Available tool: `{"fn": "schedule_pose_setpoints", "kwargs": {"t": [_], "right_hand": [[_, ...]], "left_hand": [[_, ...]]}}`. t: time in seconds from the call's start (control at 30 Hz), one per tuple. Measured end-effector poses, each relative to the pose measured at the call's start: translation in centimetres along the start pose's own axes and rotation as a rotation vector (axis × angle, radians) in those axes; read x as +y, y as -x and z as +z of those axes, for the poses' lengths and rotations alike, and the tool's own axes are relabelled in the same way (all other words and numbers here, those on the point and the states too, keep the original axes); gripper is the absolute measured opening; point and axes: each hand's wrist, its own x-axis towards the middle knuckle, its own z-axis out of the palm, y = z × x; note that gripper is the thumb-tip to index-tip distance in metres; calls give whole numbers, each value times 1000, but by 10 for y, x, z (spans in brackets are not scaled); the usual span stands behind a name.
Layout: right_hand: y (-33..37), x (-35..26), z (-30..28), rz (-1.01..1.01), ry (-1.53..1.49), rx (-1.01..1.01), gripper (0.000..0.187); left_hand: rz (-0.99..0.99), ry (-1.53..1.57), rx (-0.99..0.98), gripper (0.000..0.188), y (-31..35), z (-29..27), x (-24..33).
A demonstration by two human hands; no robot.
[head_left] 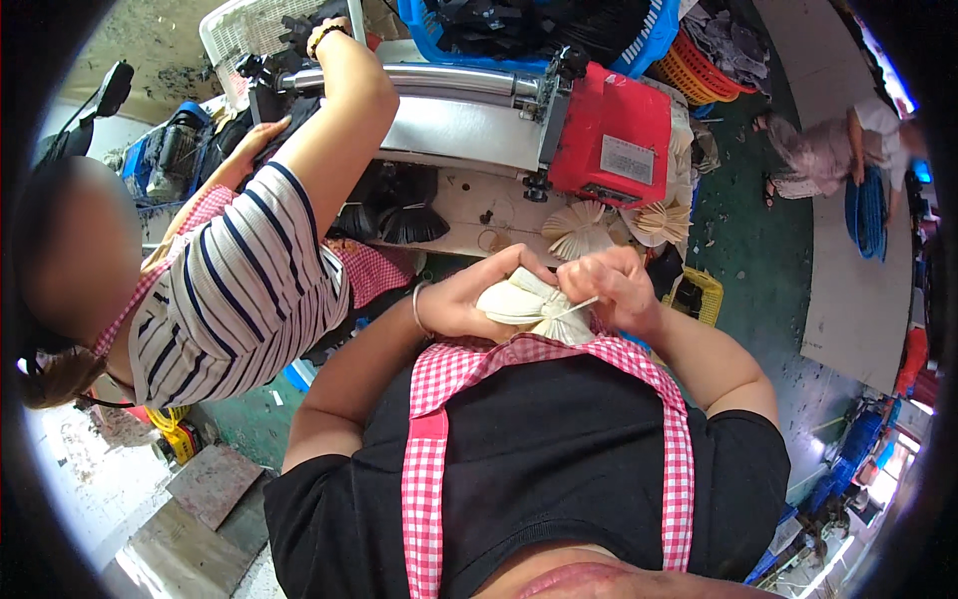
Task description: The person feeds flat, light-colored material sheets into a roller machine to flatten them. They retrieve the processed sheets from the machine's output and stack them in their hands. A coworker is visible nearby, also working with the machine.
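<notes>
Observing left to right: left hand (pixel 459 301), grip clamped around a cream pleated bundle (pixel 511 303), held above the red-checked apron (pixel 477 367); right hand (pixel 623 290), grip apparently pinched on a thin cream strip (pixel 581 307). Bundle judged light, soft, easily creased; best held at its gathered middle.

Black short-sleeved T-shirt (pixel 554 459), red-and-white checked apron straps (pixel 424 499), pale left-wrist bangle (pixel 418 307)
</notes>
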Motion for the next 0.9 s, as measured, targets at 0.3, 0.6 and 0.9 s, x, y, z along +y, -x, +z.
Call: {"fn": "schedule_pose_setpoints", "kwargs": {"t": [0.3,0.6,0.9], "right_hand": [[10,101,-42,266,113,206,43],[-24,40,-19,56,769,388,34],[-27,2,-45,-307,1227,232,42]], "left_hand": [[256,-291,599,29,5,19,-32],[269,-1357,902,22,-31,-24,-69],[15,317,961,27,-24,-79,-134]]}}
